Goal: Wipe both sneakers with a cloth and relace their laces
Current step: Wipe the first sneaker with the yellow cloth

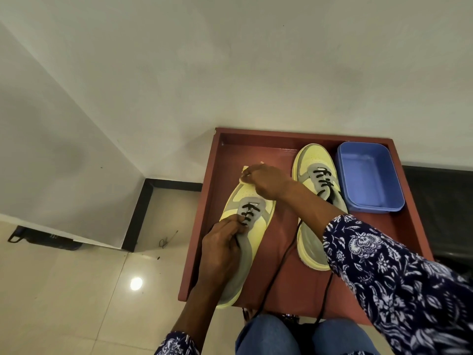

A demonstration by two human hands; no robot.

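Wiping seems in progress: at frame centre the right hand [266, 181] pinches a cloth [246, 176] on the left sneaker's [252, 226] toe, the left hand [222, 248] grips its tongue, and both sneakers' laces [276, 272] trail loose, only partly threaded.

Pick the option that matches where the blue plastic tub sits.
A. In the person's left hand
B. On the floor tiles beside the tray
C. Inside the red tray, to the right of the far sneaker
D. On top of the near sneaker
C: the blue plastic tub rests inside the red tray, in its far right corner, just right of the far sneaker, with no hand touching it.
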